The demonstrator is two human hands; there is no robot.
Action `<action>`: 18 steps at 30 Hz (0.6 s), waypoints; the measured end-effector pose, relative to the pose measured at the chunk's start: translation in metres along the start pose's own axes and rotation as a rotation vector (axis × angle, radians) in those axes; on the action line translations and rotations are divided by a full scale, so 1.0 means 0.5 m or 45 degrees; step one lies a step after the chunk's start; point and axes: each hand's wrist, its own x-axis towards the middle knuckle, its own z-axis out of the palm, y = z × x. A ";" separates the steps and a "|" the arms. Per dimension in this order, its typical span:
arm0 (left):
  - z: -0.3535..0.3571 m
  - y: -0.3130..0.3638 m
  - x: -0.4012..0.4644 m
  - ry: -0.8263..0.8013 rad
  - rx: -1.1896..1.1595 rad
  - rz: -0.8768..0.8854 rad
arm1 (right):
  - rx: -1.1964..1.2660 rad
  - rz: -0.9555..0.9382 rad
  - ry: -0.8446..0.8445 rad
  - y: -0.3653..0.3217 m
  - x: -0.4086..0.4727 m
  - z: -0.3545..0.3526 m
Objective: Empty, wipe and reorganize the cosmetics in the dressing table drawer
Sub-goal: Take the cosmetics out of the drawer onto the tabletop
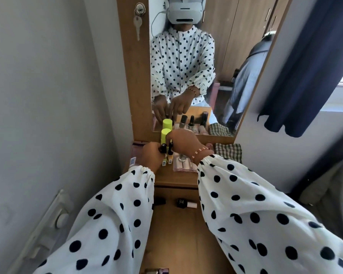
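Observation:
Both hands reach over the dressing table top (176,179) in front of the mirror (206,56). My left hand (151,156) grips a small black-capped bottle (163,148). My right hand (183,143) pinches another black-capped bottle (170,145) beside a lime-green tube (165,135). Two small yellow bottles (167,160) lie under the hands. A clear pack of pale tubes (184,166) and a silver ring (181,159) sit below my right wrist. The open drawer (178,230) below holds a pink nail polish with a black cap (186,203) and a dark item (159,201).
A checked cloth (229,152) lies on the table's right end. A flat purple packet (136,155) rests at its left. A key (137,24) hangs from the lock in the wooden frame. Grey wall stands close on the left; a dark curtain (297,76) hangs right.

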 end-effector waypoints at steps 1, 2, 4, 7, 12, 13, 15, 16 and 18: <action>0.001 0.000 0.001 -0.004 0.014 -0.013 | 0.005 0.000 -0.007 0.001 0.000 0.002; 0.002 0.001 0.002 -0.006 0.018 -0.014 | 0.008 0.000 -0.011 0.003 -0.001 0.005; 0.005 0.000 0.001 -0.004 0.009 0.013 | 0.002 -0.003 0.002 0.005 -0.002 0.010; 0.007 -0.005 -0.006 0.037 -0.065 0.054 | 0.019 0.001 0.026 0.007 -0.002 0.014; 0.001 -0.009 -0.041 0.216 -0.309 0.095 | 0.115 0.021 0.126 0.010 -0.026 0.003; -0.002 -0.011 -0.056 0.237 -0.372 0.112 | 0.170 0.033 0.174 0.010 -0.039 0.000; -0.010 -0.018 -0.094 0.291 -0.440 0.177 | 0.290 0.057 0.315 0.002 -0.077 -0.004; -0.013 -0.027 -0.116 0.326 -0.451 0.212 | 0.335 0.057 0.402 -0.007 -0.103 -0.001; -0.010 -0.057 -0.167 0.378 -0.483 0.247 | 0.422 0.022 0.511 -0.035 -0.167 0.022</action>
